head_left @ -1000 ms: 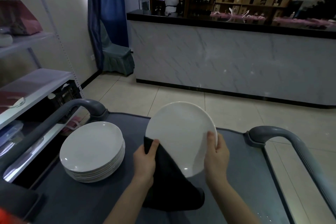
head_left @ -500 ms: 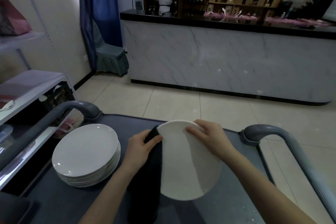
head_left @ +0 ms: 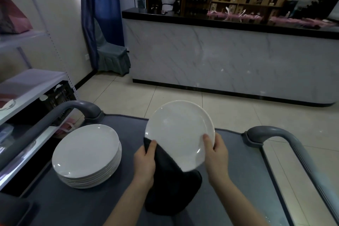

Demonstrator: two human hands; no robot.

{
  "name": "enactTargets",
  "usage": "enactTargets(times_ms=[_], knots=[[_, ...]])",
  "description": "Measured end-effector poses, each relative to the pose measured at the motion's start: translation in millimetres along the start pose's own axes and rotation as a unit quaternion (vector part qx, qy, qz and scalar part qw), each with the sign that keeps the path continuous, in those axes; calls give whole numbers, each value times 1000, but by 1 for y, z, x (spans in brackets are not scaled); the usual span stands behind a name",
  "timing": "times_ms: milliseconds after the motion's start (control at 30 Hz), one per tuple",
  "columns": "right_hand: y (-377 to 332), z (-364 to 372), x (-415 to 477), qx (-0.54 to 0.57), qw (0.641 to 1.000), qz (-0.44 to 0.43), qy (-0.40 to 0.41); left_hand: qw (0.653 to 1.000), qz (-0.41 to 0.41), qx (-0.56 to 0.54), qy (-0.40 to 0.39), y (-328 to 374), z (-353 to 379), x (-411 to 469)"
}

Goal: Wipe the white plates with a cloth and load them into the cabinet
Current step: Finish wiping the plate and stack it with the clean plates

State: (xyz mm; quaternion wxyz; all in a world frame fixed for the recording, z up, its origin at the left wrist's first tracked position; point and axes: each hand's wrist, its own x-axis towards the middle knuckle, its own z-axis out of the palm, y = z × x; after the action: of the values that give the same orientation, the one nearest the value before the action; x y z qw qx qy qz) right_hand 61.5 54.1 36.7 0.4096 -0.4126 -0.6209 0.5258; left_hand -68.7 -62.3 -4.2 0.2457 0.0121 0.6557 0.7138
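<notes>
Entry, head view. One white plate is up off the surface, tilted with its face toward me and held between both hands. The left hand grips the dark cloth, thumb on top, pinning it against the plate's lower-left rim. The rest of the cloth hangs down and bunches on the surface below. The right hand grips the right rim with the thumb on the face; its fingers are behind the plate, out of sight. The stack of plates sits to the left on the same surface, apart from both hands.

Handling notes (judgement only):
- The plate looks like glazed ceramic, so I expect it to be rigid and fairly heavy for one hand. It would likely chip or break if dropped or knocked on the cart's grey handle.
- The glaze shows highlights, so I treat it as slippery, more so if damp.
- The best hold is at the rim on opposite sides, thumb over the face and fingers behind, as now.
- The cloth is soft and limp. It adds friction between hand and glaze, but a loose fold could slide.
- To wipe, I would move the cloth hand while the right hand keeps the rim fixed.
- The stack is far heavier, so I would take plates singly from the top rather than shift it whole.
- I cannot tell which unit is the cabinet. Open shelving stands at the left.
</notes>
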Motion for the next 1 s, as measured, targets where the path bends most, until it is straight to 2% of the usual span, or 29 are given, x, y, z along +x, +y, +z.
enactTargets(times_ms=[67,133,167,200,267,333,400,533,600,633,667,700,767,800,900,1000], knots=[[3,-18,1,-63,992,-60,-86,1000,0,-2,13,5,-7,7],[7,-32,1,-151,970,-144,-126,1000,0,1,27,8,-12,12],[8,-38,2,-216,944,-210,-137,999,-2,2,33,9,-13,15],[10,-43,4,-280,902,-289,-158,999,-7,2,36,9,-14,17],[11,-46,6,-384,787,-430,-221,999,-20,-4,37,10,-16,21],[13,-42,7,-453,690,-499,-265,999,-26,-2,29,11,-16,24],[14,-33,9,-485,643,-529,-265,999,-29,11,12,10,-16,26],[18,-23,14,-485,598,-595,-232,999,-24,28,-15,11,-16,28],[18,-25,17,-480,601,-597,-226,998,-38,32,-31,14,-16,31],[18,-26,17,-479,617,-581,-231,998,-45,34,-37,16,-17,32],[17,-25,18,-472,646,-551,-236,997,-48,39,-39,18,-19,33],[16,-24,17,-453,692,-505,-246,998,-46,41,-34,20,-20,34],[13,-23,17,-412,786,-383,-257,998,-46,33,-13,22,-22,34],[12,-23,17,-396,819,-320,-264,998,-49,25,0,23,-23,34],[10,-22,14,-283,907,-192,-247,998,-56,-24,32,26,-17,32],[6,-21,7,-154,960,-85,-219,995,-52,-77,29,31,-5,24]])
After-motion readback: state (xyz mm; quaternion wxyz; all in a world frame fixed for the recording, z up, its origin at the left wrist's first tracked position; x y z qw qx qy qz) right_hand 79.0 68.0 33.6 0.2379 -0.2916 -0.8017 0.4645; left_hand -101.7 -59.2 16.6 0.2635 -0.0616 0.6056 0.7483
